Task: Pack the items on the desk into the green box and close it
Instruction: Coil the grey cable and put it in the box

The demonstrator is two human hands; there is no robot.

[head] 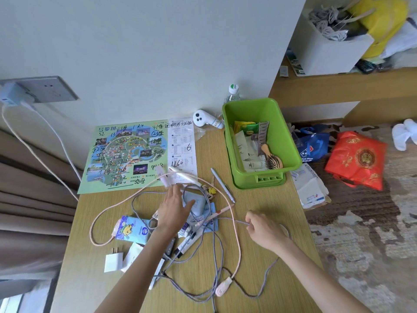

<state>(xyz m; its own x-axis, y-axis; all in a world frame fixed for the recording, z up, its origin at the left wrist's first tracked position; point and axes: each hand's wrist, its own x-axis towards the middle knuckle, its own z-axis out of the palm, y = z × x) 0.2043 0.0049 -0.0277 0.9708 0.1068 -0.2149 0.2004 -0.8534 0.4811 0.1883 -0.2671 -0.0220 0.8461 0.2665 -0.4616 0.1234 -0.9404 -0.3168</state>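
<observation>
The green box [270, 109] stands open at the desk's far right, holding a hairbrush [273, 160], sachets and small tubes. My left hand [174, 210] hovers with fingers spread over a pale blue case [197, 203] in the middle of the desk. My right hand [262, 229] pinches a grey braided cable [216, 245] near the desk's right edge. A pink cable [237, 233] loops across the same pile. A pen [222, 185] lies beside the box, a blue tissue pack [133, 229] and a white plug [114, 259] to the left.
A hand-marked map [126, 154] and a printed sheet [184, 147] lie at the back, with a white hair dryer [206, 119] and a water bottle [232, 93] by the wall. A wall charger [9, 96] trails white cords. Red bag [356, 159] and blue bag [312, 145] sit on the floor.
</observation>
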